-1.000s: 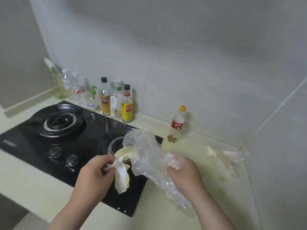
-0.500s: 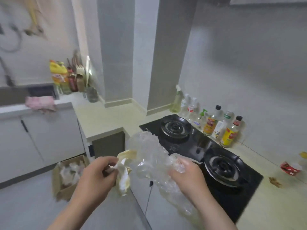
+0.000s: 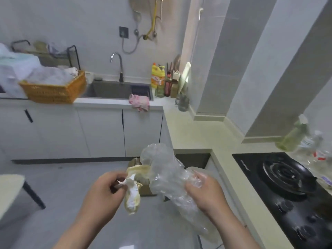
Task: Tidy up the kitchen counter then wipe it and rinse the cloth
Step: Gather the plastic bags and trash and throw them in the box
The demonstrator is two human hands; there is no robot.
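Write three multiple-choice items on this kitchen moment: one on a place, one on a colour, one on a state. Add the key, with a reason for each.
1. Where does the pink cloth lie?
A. on the floor
B. on the counter edge beside the sink
C. hung on the wall

2. What colour is the basket?
A. orange
B. blue
C. black

3. What are the hands doing?
A. both are empty
B. the left hand pinches a crumpled scrap, and the right hand grips the clear plastic bag
C. both hang at the person's sides

Key: 1 B, the cloth droops over the counter's front edge at the sink's right end. 2 A, its woven wall is orange. 3 B, the fingers of each hand curl round what it holds.
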